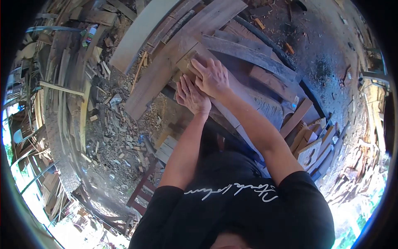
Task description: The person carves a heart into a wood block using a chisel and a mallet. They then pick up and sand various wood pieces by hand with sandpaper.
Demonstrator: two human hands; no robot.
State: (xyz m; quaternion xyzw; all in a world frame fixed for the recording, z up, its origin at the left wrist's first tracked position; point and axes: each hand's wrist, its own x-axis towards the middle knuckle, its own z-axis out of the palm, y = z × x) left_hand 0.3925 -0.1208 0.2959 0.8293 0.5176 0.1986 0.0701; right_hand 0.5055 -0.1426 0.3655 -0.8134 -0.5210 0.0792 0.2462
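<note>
A short, flat brown piece of wood [185, 62] lies where a long plank [145, 89] and another board [232, 110] meet at an angle. My right hand [212, 77] is closed over this piece, fingers bent across its top. Close beside it, my left hand [192, 96] presses at the piece's near end, with the fingers held together and reaching forward. Both hands touch each other or nearly so. The undersides of the fingers and part of the piece are hidden beneath the hands.
A wide pale board [141, 35] lies to the far left of the work. Curved dark boards [253, 58] rest on the right. Cut wood offcuts [313, 143] are stacked at the lower right. Wood scraps and chips [120, 133] litter the ground at left.
</note>
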